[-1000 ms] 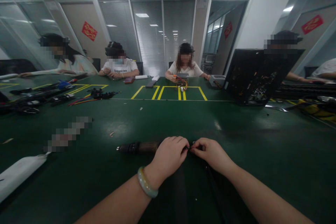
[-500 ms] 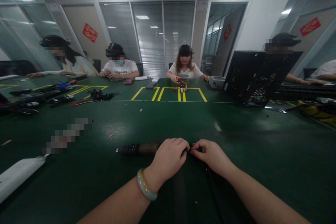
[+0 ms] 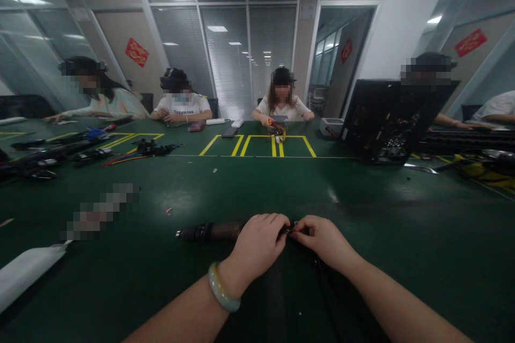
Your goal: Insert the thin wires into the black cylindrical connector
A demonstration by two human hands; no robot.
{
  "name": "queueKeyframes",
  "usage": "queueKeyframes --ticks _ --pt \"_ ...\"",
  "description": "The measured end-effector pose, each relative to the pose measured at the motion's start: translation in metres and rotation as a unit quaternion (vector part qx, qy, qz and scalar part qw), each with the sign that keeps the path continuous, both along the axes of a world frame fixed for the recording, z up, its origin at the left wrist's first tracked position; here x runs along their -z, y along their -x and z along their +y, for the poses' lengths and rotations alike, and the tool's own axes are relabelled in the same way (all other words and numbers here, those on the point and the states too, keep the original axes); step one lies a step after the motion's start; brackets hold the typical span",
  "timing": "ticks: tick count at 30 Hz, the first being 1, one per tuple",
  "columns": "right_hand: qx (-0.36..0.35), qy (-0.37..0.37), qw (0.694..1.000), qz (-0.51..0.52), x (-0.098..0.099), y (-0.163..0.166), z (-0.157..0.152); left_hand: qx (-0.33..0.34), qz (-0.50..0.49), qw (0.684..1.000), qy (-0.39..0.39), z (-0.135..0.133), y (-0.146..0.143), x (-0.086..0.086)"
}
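A dark cylindrical tool with a brown middle section lies on the green table, pointing left. My left hand, with a pale green bangle on the wrist, is curled around its right end. My right hand pinches a small dark part where it meets the left fingertips. Dark cables or straps run from under my hands toward me. What sits between the fingertips is too small to name.
Several people sit around the far side of the table. Cable bundles lie at the left. A black computer case stands at the right. Yellow tape lines mark the far middle. A white flat object lies near left.
My hands stay joined on the tool; the view has drifted slightly, so everything sits a little lower in the picture. The person opposite keeps handling orange wires.
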State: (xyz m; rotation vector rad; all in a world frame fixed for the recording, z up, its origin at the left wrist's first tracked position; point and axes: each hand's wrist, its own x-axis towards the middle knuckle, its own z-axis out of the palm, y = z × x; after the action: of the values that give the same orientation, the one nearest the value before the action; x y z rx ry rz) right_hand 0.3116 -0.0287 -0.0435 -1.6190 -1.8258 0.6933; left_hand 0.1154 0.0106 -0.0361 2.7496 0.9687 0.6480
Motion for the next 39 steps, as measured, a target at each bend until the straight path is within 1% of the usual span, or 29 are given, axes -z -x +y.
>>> queueKeyframes --ticks 12,18,32,39 --pt "0.001 0.003 1.0 -0.006 0.0003 -0.0004 -0.0001 0.012 0.007 1.0 -0.009 0.0013 0.0006 0.0007" --pt "0.0 0.01 1.0 -0.001 -0.0015 0.0006 -0.001 0.005 0.009 1.0 -0.003 0.0014 0.0003 0.0018" --pt "0.002 -0.022 0.999 -0.023 -0.0003 0.0033 -0.0017 0.016 -0.003 0.999 -0.041 0.002 0.0005 -0.0006" --pt "0.0 -0.015 0.999 -0.031 -0.0035 0.0025 -0.0027 -0.012 0.007 1.0 -0.007 0.0011 -0.0004 -0.0014"
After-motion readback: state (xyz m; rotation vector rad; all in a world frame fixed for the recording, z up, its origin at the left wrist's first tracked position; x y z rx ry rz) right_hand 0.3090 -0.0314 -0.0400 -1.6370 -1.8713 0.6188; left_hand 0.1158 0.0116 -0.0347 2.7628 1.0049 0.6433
